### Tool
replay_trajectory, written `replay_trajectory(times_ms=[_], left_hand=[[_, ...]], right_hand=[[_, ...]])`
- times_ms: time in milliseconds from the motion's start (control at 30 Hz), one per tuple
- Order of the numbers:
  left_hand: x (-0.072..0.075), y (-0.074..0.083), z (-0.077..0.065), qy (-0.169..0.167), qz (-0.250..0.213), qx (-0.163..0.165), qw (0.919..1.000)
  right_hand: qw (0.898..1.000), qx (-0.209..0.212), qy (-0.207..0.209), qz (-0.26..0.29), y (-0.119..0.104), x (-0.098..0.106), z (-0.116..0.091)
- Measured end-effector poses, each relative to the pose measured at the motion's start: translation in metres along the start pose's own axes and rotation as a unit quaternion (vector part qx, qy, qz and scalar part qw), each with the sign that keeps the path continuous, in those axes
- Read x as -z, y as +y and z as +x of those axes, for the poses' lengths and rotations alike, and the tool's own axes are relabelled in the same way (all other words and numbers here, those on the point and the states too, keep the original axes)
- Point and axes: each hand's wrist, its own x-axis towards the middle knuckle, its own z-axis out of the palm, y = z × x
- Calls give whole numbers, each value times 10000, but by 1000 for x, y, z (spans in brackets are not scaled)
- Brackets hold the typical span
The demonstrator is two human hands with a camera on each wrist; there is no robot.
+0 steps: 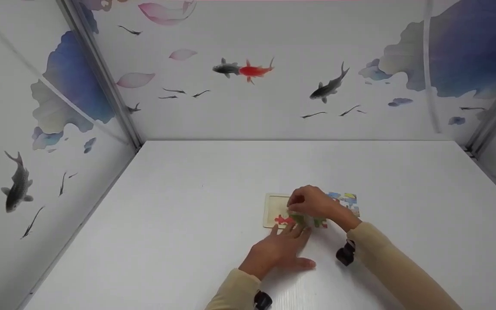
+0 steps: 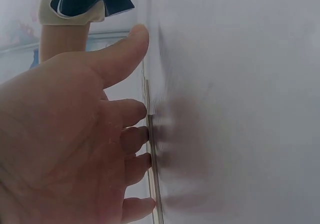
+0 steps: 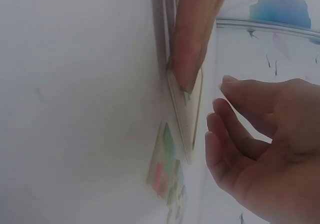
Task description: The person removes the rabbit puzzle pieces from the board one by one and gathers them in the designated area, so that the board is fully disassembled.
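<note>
A shallow, pale wooden puzzle tray [image 1: 266, 211] lies on the white table. Inside it, a red puzzle piece [image 1: 282, 220] and a green puzzle piece [image 1: 298, 218] show near the front edge. My left hand [image 1: 277, 252] rests its extended fingers over that edge; in the right wrist view, a left fingertip [image 3: 189, 76] presses on a green piece. Just above the tray hovers my right hand [image 1: 316, 204], fingers loosely bent. The right wrist view shows no piece between its thumb and fingers [image 3: 215, 129]. My right hand partly hides the tray's right side in the head view.
Several colourful puzzle pieces [image 1: 350, 199] lie together right of the tray, partly behind my right wrist. Another green and red group [image 1: 321, 223] lies close to the tray's front right. White panels printed with fish and petals [image 1: 248, 116] wall in the table.
</note>
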Motion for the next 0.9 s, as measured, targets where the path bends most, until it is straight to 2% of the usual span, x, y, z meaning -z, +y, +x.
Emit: replay_trajectory(times_ms=[200, 400, 700, 900], left_hand=[[0, 1, 0, -67, 66, -1, 10000], [2, 0, 1, -238, -28, -113, 9996], [2, -5, 1, -222, -62, -265, 9994], [3, -5, 0, -259, -191, -144, 9994]], right_hand=[[9985, -371, -362, 180, 2, -9, 5], [9979, -384, -513, 70, 1, -8, 7], [9980, -245, -559, 187, 1, -7, 7], [9976, -282, -603, 201, 1, -7, 7]])
